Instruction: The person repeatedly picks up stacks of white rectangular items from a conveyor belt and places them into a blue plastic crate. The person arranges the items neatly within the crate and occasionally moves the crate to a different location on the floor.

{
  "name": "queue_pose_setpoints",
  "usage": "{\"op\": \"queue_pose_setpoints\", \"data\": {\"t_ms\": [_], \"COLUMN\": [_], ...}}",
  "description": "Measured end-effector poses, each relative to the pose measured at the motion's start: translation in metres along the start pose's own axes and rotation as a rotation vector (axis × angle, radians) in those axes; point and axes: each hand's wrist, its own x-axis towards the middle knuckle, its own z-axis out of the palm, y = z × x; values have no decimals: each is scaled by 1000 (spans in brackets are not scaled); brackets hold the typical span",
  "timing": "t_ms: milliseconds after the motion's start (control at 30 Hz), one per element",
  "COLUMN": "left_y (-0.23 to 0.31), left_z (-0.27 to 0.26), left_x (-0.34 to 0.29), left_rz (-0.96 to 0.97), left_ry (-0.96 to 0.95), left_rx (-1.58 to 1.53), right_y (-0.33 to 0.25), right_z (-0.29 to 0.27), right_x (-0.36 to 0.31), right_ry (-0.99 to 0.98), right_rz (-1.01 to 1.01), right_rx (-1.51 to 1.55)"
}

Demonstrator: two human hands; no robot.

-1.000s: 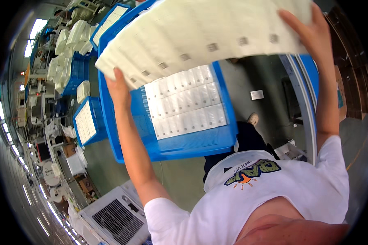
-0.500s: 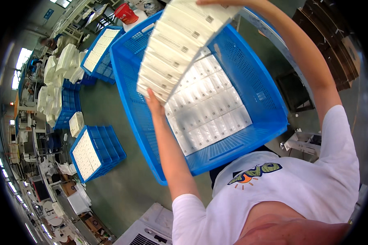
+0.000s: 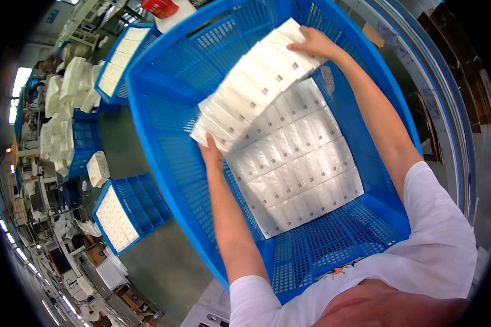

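Note:
Between my two hands I hold a row of white plastic-wrapped packs (image 3: 251, 87), pressed together end to end and each with a small dark printed square. My left hand (image 3: 213, 155) grips the near left end, thumb on top. At the far right end my right hand (image 3: 316, 44) is closed round the row; some fingers are hidden. The row is tilted inside a large blue plastic crate (image 3: 153, 136), above its far part. Below it, several rows of the same white packs (image 3: 305, 158) lie side by side on the crate's bottom.
To the left stands a blue crate (image 3: 142, 201) filled with white packs, with a wrapped white bundle (image 3: 98, 169) behind it. Another filled blue crate (image 3: 123, 57) is at the far left. A red bucket (image 3: 159, 7) stands beyond. Flattened brown cardboard (image 3: 458, 60) leans at the right.
Both hands have lowered the row of packs into the large crate, the right hand coming down and nearer. My view has moved closer over the crate.

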Motion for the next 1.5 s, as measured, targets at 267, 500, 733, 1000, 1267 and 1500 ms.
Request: {"op": "queue_pose_setpoints", "data": {"t_ms": [267,500,733,1000,1267,1500], "left_y": [16,-11,-12,-100,-118,-57], "left_z": [-5,59,87,-20,33,54], "left_x": [138,154,92,83,-137,-253], "left_rz": [-31,240,-169,234,-264,-867], "left_ry": [-51,275,96,-494,-894,-858], "left_rx": [409,1527,1581,1582,1559,976], "right_y": [43,126,105,72,54,10], "right_z": [77,175,160,148,181,167], "right_x": [35,48,14,42,-183,-329], "right_ry": [-140,44,186,-122,-825,-1201], "right_rz": [147,-66,-198,-289,150,39], "right_rx": [433,-422,-649,-489,-200,-338]}}
